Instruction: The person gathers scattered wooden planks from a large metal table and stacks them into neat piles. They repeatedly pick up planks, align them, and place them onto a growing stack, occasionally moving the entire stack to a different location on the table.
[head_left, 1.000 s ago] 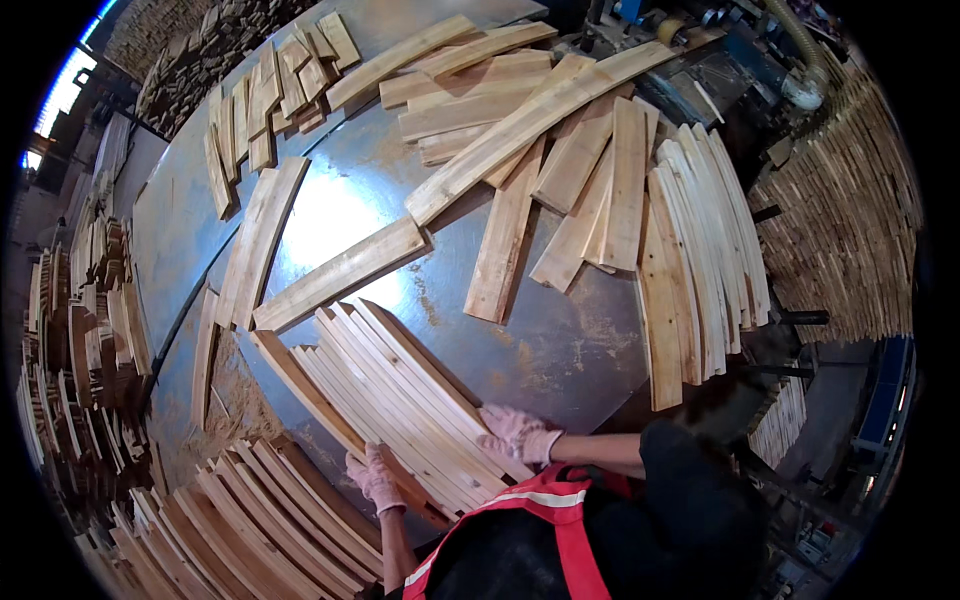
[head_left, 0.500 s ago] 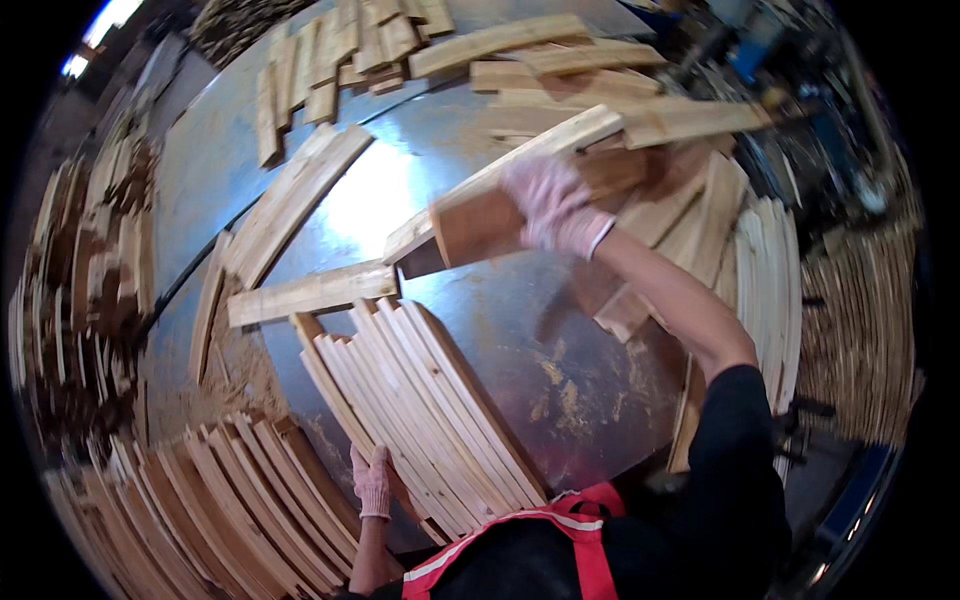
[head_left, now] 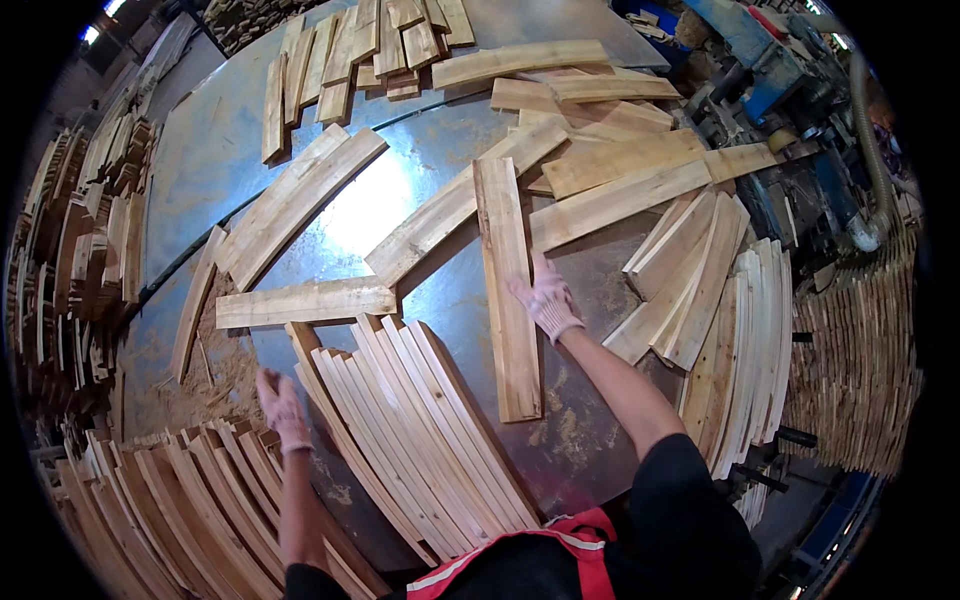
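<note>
My right hand [head_left: 549, 300], in a pale knitted glove, is at the right edge of a long wooden board [head_left: 508, 300] lying nearly lengthwise before me. Its thumb reaches over the board and its other fingers are stretched out. My left hand [head_left: 284, 408], gloved too, hangs open with nothing in it, left of a row of light wooden boards [head_left: 420, 420] packed side by side. Between these boards and the far edge lie a slanted board [head_left: 440, 225] and a crosswise board [head_left: 305, 302].
Loose boards [head_left: 610, 205] overlap at the right, near blue machinery [head_left: 770, 70]. More boards [head_left: 360, 45] lie at the back of the metal table [head_left: 200, 135]. Stacks of boards stand at the left [head_left: 100, 230], lower left [head_left: 190, 500] and far right [head_left: 850, 370].
My right hand came down and nearer; a board now lies flat beside it and the slanted board rests behind. My left hand let go of the row's side and moved left and away.
</note>
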